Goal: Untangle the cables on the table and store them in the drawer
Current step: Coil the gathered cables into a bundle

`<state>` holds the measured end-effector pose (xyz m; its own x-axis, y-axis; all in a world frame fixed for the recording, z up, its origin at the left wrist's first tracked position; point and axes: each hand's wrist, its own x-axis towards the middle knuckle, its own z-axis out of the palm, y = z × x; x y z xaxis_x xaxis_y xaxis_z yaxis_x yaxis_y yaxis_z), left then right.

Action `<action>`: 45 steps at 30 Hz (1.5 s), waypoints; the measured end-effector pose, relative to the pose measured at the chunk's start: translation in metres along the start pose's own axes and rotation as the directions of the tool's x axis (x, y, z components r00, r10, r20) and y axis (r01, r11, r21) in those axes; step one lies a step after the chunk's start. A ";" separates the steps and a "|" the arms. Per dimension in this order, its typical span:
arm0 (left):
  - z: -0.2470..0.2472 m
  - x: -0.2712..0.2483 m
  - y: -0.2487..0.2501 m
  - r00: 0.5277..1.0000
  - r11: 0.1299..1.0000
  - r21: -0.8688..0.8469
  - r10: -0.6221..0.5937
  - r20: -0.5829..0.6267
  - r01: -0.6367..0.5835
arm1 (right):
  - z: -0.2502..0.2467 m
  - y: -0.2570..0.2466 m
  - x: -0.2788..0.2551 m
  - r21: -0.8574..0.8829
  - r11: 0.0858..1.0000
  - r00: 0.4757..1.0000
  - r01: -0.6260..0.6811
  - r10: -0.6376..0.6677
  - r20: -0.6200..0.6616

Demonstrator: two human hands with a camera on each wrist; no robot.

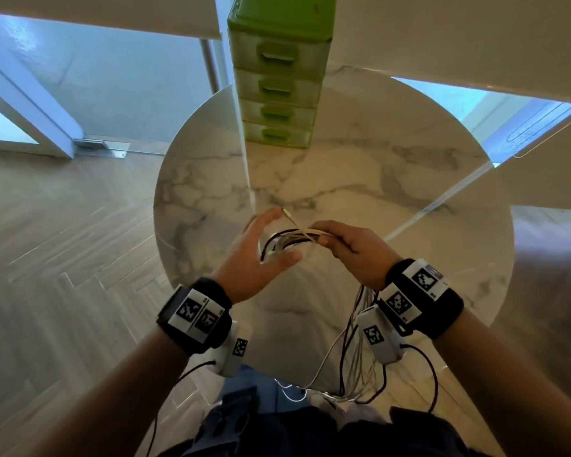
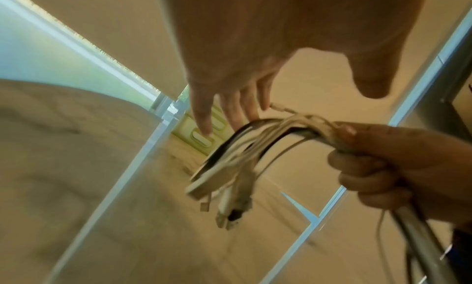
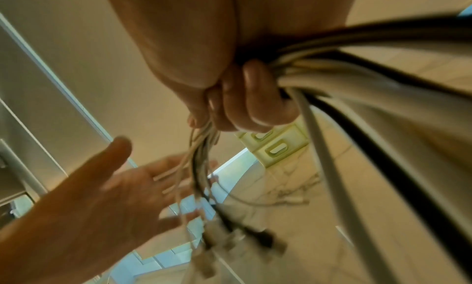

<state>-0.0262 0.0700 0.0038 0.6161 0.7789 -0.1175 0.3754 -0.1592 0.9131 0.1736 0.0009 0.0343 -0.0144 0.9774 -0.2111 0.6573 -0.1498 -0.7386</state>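
Note:
A bundle of white and black cables (image 1: 290, 237) is held above the round marble table (image 1: 393, 179). My right hand (image 1: 350, 245) grips the bundle in a fist (image 3: 245, 98), and the long ends (image 1: 356, 351) hang down past the table's near edge. The plug ends (image 2: 230, 199) droop leftward out of the fist. My left hand (image 1: 261, 249) is beside them with straight, spread fingers (image 2: 204, 114), palm (image 3: 107, 197) toward the plugs, holding nothing. A green unit of several shut drawers (image 1: 277, 84) stands at the table's far side.
Wooden floor (image 1: 63, 242) lies to the left of the table and a glass door frame (image 1: 30, 103) stands at far left. Thin black cords (image 1: 432, 374) run from the wrist cameras down toward my lap.

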 end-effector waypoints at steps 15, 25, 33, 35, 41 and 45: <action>-0.010 0.021 -0.040 0.859 0.801 0.416 0.505 -0.085 -0.430 | -0.023 -0.015 -0.008 0.086 0.990 0.990 -0.108 0.100 0.095; -0.007 0.027 -0.068 0.909 0.871 0.389 0.385 -0.158 -0.301 | -0.030 -0.017 -0.015 0.021 0.990 0.984 -0.142 0.139 0.107; 0.009 0.017 -0.008 0.973 0.949 0.229 0.189 0.132 -0.216 | -0.029 -0.022 -0.013 -0.081 0.988 0.973 -0.128 0.141 0.183; 0.020 0.023 0.016 0.966 0.988 0.053 0.131 0.221 -0.146 | -0.027 -0.027 -0.009 -0.080 0.993 0.974 -0.087 0.102 0.203; 0.023 0.017 0.015 0.922 0.960 -0.219 -0.080 0.379 0.173 | -0.035 -0.024 -0.008 0.002 0.998 0.990 -0.069 0.068 0.125; 0.022 0.009 0.016 0.850 0.839 -0.420 -0.091 0.518 0.346 | -0.036 -0.019 -0.007 0.086 0.993 0.996 -0.078 0.073 0.050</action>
<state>0.0002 0.0611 0.0090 0.8488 0.3624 -0.3849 0.2367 0.3906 0.8896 0.1880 0.0021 0.0729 -0.0034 0.9551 -0.2962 0.5888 -0.2375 -0.7726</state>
